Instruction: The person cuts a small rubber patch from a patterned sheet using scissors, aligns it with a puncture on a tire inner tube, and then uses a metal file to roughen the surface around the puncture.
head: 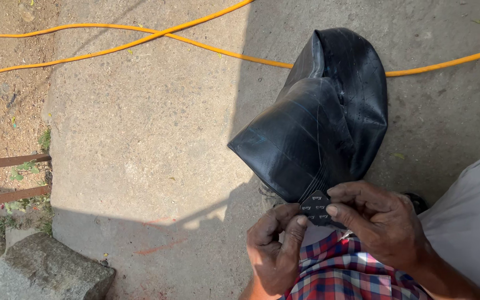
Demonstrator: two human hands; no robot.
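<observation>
Small black patch point(315, 208), roughly rounded-triangle shaped with pale printing on it, pinched between both hands right at the bottom edge of the folded black inner tube point(320, 116). Left hand point(276, 250) curled up from below, thumb and forefinger pressed on the patch's lower-left edge. Right hand point(381, 222) coming in from the right, fingertips clamped on the patch's right and top side. So: both grips closed on the same little patch, sitting dead between the two sets of fingertips, touching or just overlapping the tube's lower fold — hard to say whether actually stuck to the rubber or only held against it.

Tube slumped on the concrete slab point(140, 139), doubled over on itself, shiny, faint blue line across one face. Orange hose point(112, 47) crossing over itself behind the tube, well apart from the hands. Checked red-and-blue cloth point(345, 275) under the wrists, grey fabric point(468, 222) off to the right. Rough stone block point(45, 269) at bottom left, near rusty bars point(9, 178) and some weeds.
</observation>
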